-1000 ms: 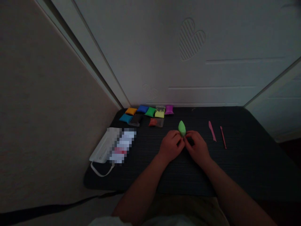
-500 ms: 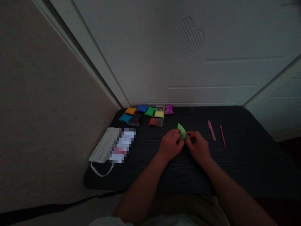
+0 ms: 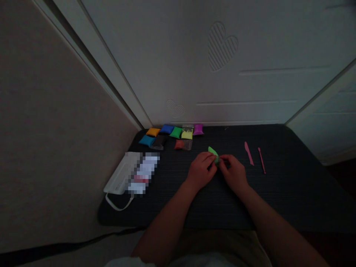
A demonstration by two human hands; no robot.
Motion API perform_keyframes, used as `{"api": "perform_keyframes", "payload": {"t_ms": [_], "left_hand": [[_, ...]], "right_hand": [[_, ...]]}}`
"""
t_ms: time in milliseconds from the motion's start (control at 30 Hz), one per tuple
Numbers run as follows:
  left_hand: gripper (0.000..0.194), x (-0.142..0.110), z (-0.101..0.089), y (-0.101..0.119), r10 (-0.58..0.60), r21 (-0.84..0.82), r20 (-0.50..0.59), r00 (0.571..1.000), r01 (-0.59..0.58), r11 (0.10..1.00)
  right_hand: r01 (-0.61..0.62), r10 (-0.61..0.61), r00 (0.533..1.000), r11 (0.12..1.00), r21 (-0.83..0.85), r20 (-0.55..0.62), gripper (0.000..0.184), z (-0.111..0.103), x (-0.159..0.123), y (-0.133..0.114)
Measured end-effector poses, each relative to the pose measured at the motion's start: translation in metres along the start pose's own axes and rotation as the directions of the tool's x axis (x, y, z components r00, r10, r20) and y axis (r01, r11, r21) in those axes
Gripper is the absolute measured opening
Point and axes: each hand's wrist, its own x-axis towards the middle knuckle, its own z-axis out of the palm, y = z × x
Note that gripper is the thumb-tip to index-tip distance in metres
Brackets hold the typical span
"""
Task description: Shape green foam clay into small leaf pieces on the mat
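Between my two hands, just above the dark table, is a light green packet of modelling clay. My left hand is closed on its left side, with the fingers covering much of it. My right hand pinches the packet's right end, where a bit of clear plastic shows. The green tip sticks out at the far side of the fingers, and the lower part is hidden. To the right of my right hand lie a pink plastic knife and a thin pink modelling stick.
Several coloured clay packets lie at the back left, among them a purple packet, a red packet and an orange packet. A white face mask and a blurred phone-shaped thing lie front left. A white panel rises behind the table.
My fingers have shifted slightly on the green packet, and less of it shows between them. The whole view has moved a little; the other things lie as before.
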Motion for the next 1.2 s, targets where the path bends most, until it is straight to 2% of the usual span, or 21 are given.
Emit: {"api": "perform_keyframes", "payload": {"t_ms": [200, 400, 533, 700, 933, 1000, 1067, 1200], "left_hand": [[0.025, 0.002, -0.005, 0.004, 0.006, -0.023, 0.053, 0.999, -0.004, 1.0], [0.048, 0.001, -0.005, 0.006, 0.035, -0.014, 0.144, 0.989, -0.033, 0.999], [0.042, 0.001, -0.001, 0.001, 0.01, -0.015, 0.096, 0.995, -0.009, 1.0], [0.038, 0.002, -0.002, 0.001, -0.014, -0.135, 0.05, 0.999, 0.021, 0.991], [0.031, 0.004, -0.005, 0.004, -0.145, -0.256, 0.088, 0.986, 0.163, 0.953], [0.031, 0.004, -0.005, 0.004, -0.193, -0.261, 0.081, 0.978, 0.208, 0.943], [0.03, 0.004, -0.005, 0.003, -0.221, -0.236, 0.059, 0.973, 0.229, 0.944], [0.027, 0.003, -0.004, -0.001, -0.217, -0.18, 0.057, 0.974, 0.224, 0.958]], "right_hand": [[-0.016, 0.015, 1.0, 1.0, -0.017, -0.006, 0.017, -0.002, 0.002, 0.0], [-0.099, 0.103, 0.994, 0.991, 0.092, -0.036, 0.014, -0.007, 0.004, -0.002], [-0.158, 0.155, 0.987, 0.969, 0.188, 0.031, 0.012, -0.009, 0.003, -0.004], [-0.186, 0.173, 0.983, 0.938, 0.291, 0.069, 0.012, -0.012, 0.003, -0.004], [-0.2, 0.149, 0.977, 0.891, 0.408, 0.154, 0.013, -0.017, 0.006, -0.002], [-0.169, 0.111, 0.981, 0.89, 0.424, 0.158, 0.014, -0.019, 0.005, -0.004], [-0.082, 0.027, 0.99, 0.91, 0.407, 0.14, 0.016, -0.021, 0.005, -0.006], [0.121, -0.147, 0.985, 0.958, 0.259, 0.085, 0.015, -0.024, 0.004, -0.007]]}}
